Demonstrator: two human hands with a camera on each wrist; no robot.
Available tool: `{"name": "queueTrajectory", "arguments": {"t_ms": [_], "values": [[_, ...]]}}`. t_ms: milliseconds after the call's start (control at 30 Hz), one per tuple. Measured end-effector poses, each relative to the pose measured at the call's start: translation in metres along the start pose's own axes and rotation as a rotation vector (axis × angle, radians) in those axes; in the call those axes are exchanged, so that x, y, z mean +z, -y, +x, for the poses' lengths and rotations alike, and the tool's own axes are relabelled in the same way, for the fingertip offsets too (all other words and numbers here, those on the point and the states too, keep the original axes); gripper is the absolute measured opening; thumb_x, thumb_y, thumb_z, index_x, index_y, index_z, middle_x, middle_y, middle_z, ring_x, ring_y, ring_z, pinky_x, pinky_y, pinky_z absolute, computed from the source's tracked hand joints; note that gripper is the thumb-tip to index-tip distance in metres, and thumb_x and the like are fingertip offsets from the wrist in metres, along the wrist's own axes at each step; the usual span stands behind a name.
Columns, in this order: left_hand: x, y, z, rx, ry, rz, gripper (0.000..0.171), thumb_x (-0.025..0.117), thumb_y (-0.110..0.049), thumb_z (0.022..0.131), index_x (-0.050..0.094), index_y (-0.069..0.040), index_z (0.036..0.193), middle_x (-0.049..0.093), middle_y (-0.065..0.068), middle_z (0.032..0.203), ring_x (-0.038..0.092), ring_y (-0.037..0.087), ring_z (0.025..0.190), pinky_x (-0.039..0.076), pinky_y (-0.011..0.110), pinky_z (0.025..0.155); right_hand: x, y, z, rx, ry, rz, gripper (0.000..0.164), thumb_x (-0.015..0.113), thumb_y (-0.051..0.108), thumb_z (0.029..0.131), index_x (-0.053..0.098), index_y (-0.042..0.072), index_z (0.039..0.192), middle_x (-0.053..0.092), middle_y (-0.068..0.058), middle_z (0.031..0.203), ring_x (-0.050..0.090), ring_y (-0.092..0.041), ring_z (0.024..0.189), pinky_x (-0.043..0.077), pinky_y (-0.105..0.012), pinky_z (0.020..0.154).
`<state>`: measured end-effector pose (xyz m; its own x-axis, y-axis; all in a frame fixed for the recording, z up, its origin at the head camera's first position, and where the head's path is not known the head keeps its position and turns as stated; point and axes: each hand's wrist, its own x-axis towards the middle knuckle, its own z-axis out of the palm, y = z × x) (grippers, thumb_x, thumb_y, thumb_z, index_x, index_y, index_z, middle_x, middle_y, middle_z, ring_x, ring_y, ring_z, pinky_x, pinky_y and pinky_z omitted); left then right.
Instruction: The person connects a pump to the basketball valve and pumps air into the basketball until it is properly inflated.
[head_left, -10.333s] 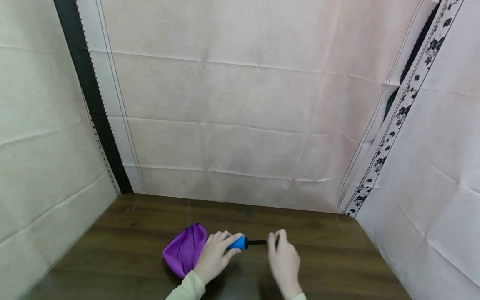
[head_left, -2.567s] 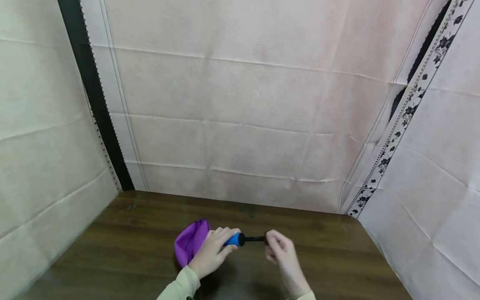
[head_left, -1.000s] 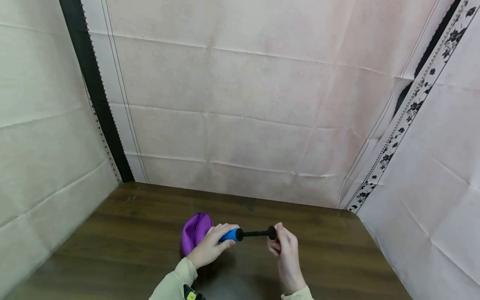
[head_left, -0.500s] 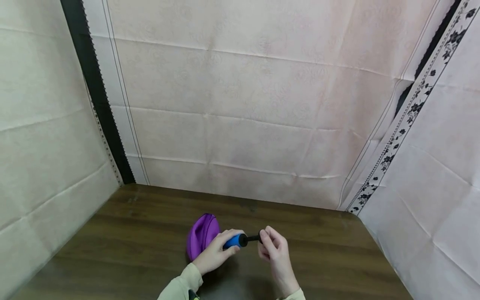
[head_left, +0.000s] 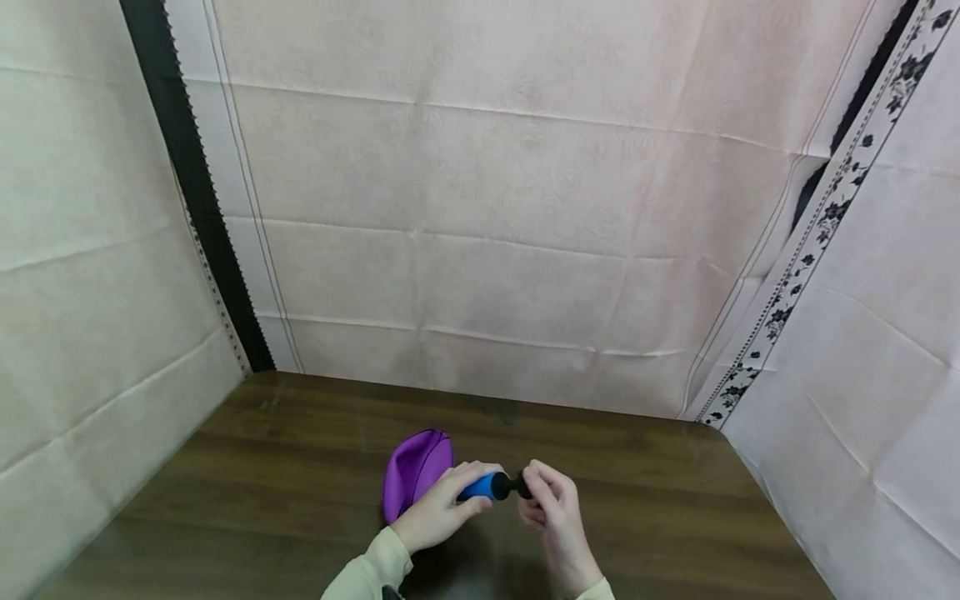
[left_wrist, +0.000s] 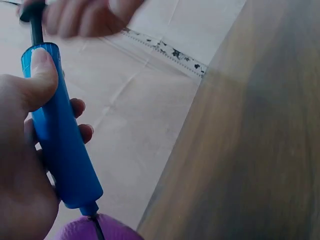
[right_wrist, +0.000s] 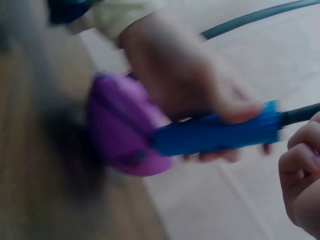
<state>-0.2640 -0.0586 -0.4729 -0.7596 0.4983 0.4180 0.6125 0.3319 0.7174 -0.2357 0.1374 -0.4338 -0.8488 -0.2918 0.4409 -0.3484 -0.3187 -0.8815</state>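
Observation:
A blue hand pump (left_wrist: 65, 145) sits in my left hand (head_left: 438, 510), whose fingers and thumb wrap round the barrel. The pump's nozzle end meets a purple ball (head_left: 414, 475), with a thin dark needle line showing at the joint in the left wrist view. The ball (right_wrist: 122, 127) looks soft, its side dented and creased along dark seams. My right hand (head_left: 557, 515) pinches the black plunger handle (head_left: 524, 485) with curled fingers. Only a short length of the black rod shows between handle and barrel.
Below the hands is a dark brown wooden table (head_left: 315, 467). Pale cloth walls (head_left: 480, 250) stand behind it and on both sides, the right one edged with a floral strip (head_left: 776, 321).
Over the last second the right hand has pushed the handle left toward the barrel, so less rod shows. Left hand, pump and ball have shifted slightly right; the ball's dents lie differently than in the earliest frame.

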Motion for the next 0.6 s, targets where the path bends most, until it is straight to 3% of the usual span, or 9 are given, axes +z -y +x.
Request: {"name": "queueTrajectory", "arguments": {"t_ms": [167, 267, 367, 600], "values": [[-0.004, 0.005, 0.000, -0.017, 0.006, 0.030, 0.039, 0.051, -0.039, 0.097, 0.051, -0.032, 0.135, 0.060, -0.006, 0.128, 0.050, 0.011, 0.110, 0.038, 0.033, 0.091, -0.011, 0.019, -0.001, -0.241, 0.111, 0.075, 0.036, 0.021, -0.003, 0.102, 0.024, 0.004, 0.067, 0.018, -0.003, 0.052, 0.013, -0.019, 0.039, 0.016, -0.022, 0.036], [-0.005, 0.006, -0.001, -0.016, -0.007, 0.063, 0.039, 0.053, -0.040, 0.097, 0.051, -0.032, 0.135, 0.061, -0.006, 0.128, 0.052, 0.013, 0.112, 0.038, 0.035, 0.093, -0.015, 0.021, 0.000, -0.287, 0.167, 0.102, 0.036, 0.021, -0.008, 0.101, 0.024, 0.004, 0.067, 0.017, -0.003, 0.052, 0.013, -0.018, 0.039, 0.016, -0.021, 0.037], [-0.004, 0.005, -0.002, -0.012, -0.048, 0.096, 0.039, 0.054, -0.038, 0.097, 0.053, -0.027, 0.134, 0.063, -0.003, 0.128, 0.055, 0.018, 0.113, 0.040, 0.038, 0.094, -0.013, 0.013, 0.002, -0.198, 0.144, 0.055, 0.034, 0.027, -0.005, 0.102, 0.024, 0.004, 0.069, 0.017, -0.004, 0.053, 0.014, -0.018, 0.040, 0.017, -0.021, 0.038], [0.009, -0.005, 0.001, -0.021, -0.046, 0.099, 0.044, 0.049, -0.040, 0.099, 0.053, -0.016, 0.136, 0.061, 0.001, 0.130, 0.055, 0.015, 0.109, 0.042, 0.035, 0.092, -0.002, -0.009, 0.005, 0.173, -0.113, -0.130, 0.040, 0.046, 0.017, 0.103, 0.032, 0.000, 0.071, 0.026, 0.008, 0.051, 0.024, -0.002, 0.042, 0.021, -0.015, 0.041]]}}
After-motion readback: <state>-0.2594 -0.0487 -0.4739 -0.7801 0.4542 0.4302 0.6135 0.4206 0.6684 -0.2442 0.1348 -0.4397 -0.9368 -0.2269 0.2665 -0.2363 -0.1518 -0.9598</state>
